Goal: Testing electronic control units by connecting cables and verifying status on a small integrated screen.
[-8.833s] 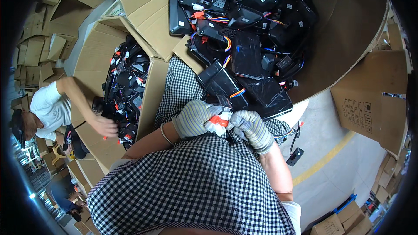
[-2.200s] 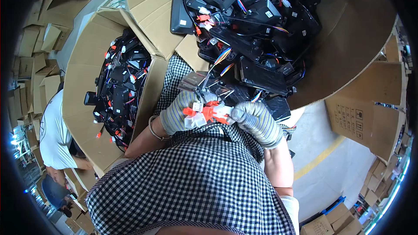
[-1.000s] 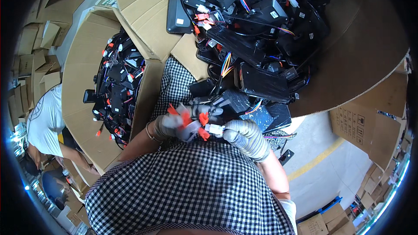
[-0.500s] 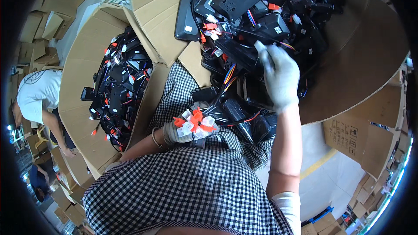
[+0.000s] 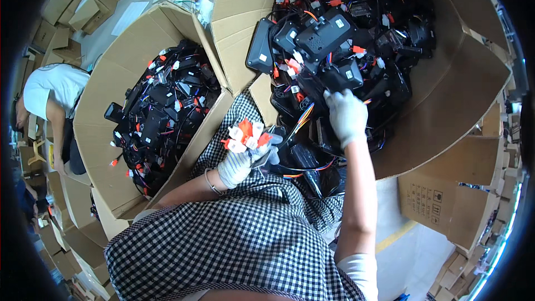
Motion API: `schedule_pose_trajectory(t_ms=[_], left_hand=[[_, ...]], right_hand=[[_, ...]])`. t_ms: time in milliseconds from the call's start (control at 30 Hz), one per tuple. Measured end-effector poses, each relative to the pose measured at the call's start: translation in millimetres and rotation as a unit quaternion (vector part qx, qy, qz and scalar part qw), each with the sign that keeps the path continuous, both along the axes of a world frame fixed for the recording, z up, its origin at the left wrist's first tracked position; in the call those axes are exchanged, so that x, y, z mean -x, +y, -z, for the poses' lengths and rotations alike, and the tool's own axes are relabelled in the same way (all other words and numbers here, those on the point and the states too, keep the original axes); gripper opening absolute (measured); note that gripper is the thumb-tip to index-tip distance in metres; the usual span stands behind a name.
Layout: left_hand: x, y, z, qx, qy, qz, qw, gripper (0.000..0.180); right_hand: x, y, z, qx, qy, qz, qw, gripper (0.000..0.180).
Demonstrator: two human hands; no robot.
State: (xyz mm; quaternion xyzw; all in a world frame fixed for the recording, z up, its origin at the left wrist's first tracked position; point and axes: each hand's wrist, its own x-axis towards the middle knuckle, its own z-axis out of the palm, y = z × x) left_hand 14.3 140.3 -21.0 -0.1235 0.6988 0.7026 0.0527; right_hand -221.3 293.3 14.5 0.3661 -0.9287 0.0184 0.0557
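The right hand (image 5: 346, 117), in a white glove, reaches up into the big cardboard box (image 5: 473, 78) ahead and closes its fingers on a black wired part (image 5: 340, 81) at the near side of the heap. That heap of black devices (image 5: 345, 39) with coloured wires fills the box almost to its rim, and only the box's brown right wall and its folded flap stay bare. The left hand (image 5: 238, 164), also gloved, sits lower and nearer the body, clenched around a bunch of red and white plug connectors (image 5: 245, 135) whose ends fan out above the knuckles. It hovers just over the near edge of the big box, beside the flap that divides it from a second box (image 5: 106, 78) on the left.

That left box stands open too, its walls tilted outward, and holds a smaller pile of black parts (image 5: 161, 117) with red and white plugs, with bare cardboard showing all round the pile. The two boxes press together, so no gap shows between them. The person's checked shirt (image 5: 234, 251) fills the room below the hands.

At the lower right a closed brown carton (image 5: 440, 206) with dark printing on its side stands on a pale floor (image 5: 407, 262) crossed by a yellow line. Flattened cartons (image 5: 67, 0) lie stacked at the upper left, where another person in a white shirt (image 5: 53, 86) bends over.
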Motion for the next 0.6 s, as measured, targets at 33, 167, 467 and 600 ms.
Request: schedule_pose_trajectory(t_ms=[33, 167, 467, 600], left_hand=[[3, -1, 2, 0.046, -0.004, -0.003, 0.999, 0.044], [37, 7, 9, -0.196, 0.075, -0.107, 0.972, 0.054], [69, 10, 0, -0.439, 0.03, -0.197, 0.876, 0.054], [59, 21, -31, -0.514, -0.03, -0.131, 0.847, 0.035]], right_hand=[[-20, 5, -13, 0.03, 0.015, -0.03, 0.999, 0.025], [-98, 14, -16, 0.074, 0.026, -0.065, 0.995, 0.016], [-168, 40, -19, 0.158, 0.051, -0.091, 0.982, 0.015], [-182, 48, -11, 0.145, -0.004, -0.106, 0.984, 0.016]])
